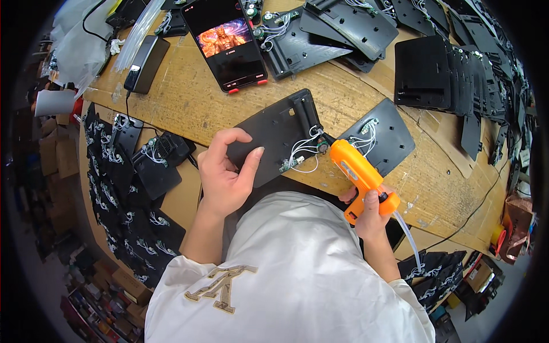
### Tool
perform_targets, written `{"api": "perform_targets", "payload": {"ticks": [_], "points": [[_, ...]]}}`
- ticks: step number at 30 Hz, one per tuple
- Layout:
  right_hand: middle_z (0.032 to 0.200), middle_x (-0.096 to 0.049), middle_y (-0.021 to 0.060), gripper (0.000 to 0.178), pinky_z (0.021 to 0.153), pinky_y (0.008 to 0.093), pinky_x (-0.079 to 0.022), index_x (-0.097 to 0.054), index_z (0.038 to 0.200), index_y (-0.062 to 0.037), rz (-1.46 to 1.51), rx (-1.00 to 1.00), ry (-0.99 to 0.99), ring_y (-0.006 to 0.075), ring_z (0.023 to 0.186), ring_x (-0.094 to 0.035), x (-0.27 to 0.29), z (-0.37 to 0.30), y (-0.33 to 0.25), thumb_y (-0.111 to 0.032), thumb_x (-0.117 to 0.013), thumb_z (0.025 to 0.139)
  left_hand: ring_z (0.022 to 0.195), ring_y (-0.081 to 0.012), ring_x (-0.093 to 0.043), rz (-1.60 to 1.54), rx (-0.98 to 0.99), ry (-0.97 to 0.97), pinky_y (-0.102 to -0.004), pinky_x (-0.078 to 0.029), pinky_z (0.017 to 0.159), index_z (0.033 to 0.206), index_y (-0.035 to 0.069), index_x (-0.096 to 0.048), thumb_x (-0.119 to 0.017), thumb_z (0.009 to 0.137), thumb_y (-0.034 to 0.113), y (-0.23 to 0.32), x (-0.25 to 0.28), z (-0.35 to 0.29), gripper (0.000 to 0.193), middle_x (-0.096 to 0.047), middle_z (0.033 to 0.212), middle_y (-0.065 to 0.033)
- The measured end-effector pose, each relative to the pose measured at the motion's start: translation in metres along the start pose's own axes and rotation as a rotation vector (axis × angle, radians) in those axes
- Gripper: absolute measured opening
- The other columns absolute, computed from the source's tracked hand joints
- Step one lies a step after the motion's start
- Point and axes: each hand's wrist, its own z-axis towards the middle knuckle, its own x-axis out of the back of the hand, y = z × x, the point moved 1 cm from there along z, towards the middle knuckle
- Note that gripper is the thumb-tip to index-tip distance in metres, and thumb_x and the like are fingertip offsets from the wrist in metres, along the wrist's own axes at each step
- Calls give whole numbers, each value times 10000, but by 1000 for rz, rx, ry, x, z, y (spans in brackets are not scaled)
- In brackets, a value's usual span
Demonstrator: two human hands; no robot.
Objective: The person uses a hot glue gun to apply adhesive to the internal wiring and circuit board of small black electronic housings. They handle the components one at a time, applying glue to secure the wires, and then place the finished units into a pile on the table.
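Note:
My right hand [374, 214] is wrapped round the grip of an orange hot glue gun [357, 166]. Its dark nozzle points up and left, at the white wires and small round part on a black plastic panel [269, 128]. A translucent glue stick [409, 240] trails from the gun's back end. My left hand [226, 174] is over the left edge of that panel, thumb and index finger apart with a gap between their tips; its other fingers are curled and partly hidden. The panel reaches past the table's near edge. A second wired black panel [386, 140] lies behind the gun.
A phone [229, 54] with a lit picture leans at the table's far side, beside a dark box-shaped device [147, 64]. Black panels [349, 28] are piled at the back, with a standing row [423, 74] at right. More wired panels [114, 188] fill a cardboard surface at left.

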Motion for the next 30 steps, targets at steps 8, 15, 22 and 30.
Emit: {"api": "perform_targets", "payload": {"ticks": [8,15,22,30], "points": [[578,-599,37,370,454,261,-397,-666,840,6,21,-53,6,116,454,-512,0,-1,0,-338,-568,930,839,-82,-545,-47,16,16,-201,-455,706,1023,-7,-512,-655,810,-103,-1,-1,1,274,-540,970,-53],[563,-588,36,346,452,262,-392,-662,792,9,19,-90,-24,113,456,-504,0,1,-4,-304,-595,922,873,-90,-512,-121,27,28,-215,-436,765,1027,-2,-512,-666,809,-83,-1,-4,3,279,-517,982,-50],[556,-571,47,390,464,276,-398,-656,770,2,-41,-39,-60,139,463,-518,4,0,0,-354,-592,916,704,-48,-547,-124,-120,99,-188,-441,590,1006,-38,-535,-652,817,-87,4,-9,8,227,-597,818,-44],[598,-583,58,396,501,271,-422,-672,831,21,-212,265,56,159,504,-554,-4,7,-10,-368,-617,888,691,-49,-546,-85,-111,96,-191,-441,580,999,-41,-537,-653,810,-88,8,-8,5,227,-596,810,-46]]}}
